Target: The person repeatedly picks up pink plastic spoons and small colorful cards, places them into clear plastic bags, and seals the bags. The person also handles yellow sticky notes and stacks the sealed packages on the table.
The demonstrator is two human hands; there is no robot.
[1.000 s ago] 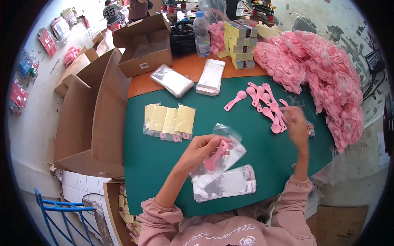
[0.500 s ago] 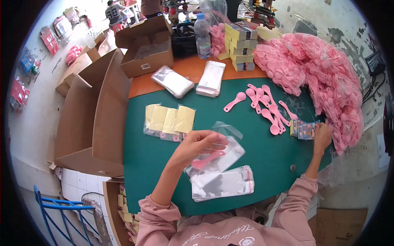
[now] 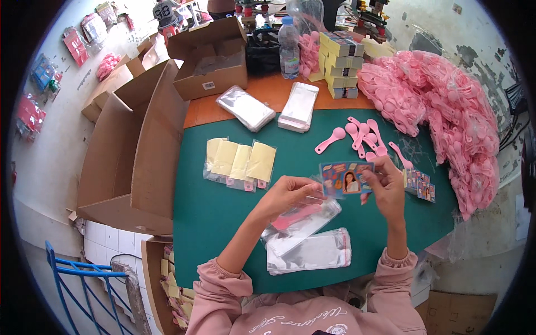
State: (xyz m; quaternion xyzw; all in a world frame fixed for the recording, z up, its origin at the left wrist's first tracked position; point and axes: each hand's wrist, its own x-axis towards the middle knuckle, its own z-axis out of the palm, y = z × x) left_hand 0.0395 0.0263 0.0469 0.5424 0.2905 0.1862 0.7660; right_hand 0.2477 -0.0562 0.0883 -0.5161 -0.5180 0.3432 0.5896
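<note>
Above the green tabletop (image 3: 212, 245), my left hand (image 3: 290, 196) pinches a clear plastic bag with a pink spoon (image 3: 296, 216) inside. My right hand (image 3: 386, 184) grips a colourful printed card (image 3: 347, 180) close to the bag's mouth; the two overlap in view, and I cannot tell if the card's left edge has entered the bag. Below them lies a pile of clear bags (image 3: 310, 251). Loose pink spoons (image 3: 363, 134) are scattered beyond my right hand, beside a small stack of printed cards (image 3: 420, 184). Several bags with cream card backs (image 3: 240, 161) overlap on the left.
Two bundles of clear bags (image 3: 297, 106) lie at the back. Behind them stand a water bottle (image 3: 288, 50) and stacked card bundles (image 3: 340, 64). Heaped bags of pink spoons (image 3: 435, 106) line the right side. Large cardboard boxes (image 3: 117, 151) flank the left edge, near a blue metal frame (image 3: 84, 268).
My right hand has come from the card stack at the right to the middle, bringing a printed card to the bag. My left hand still holds the bag with the spoon.
</note>
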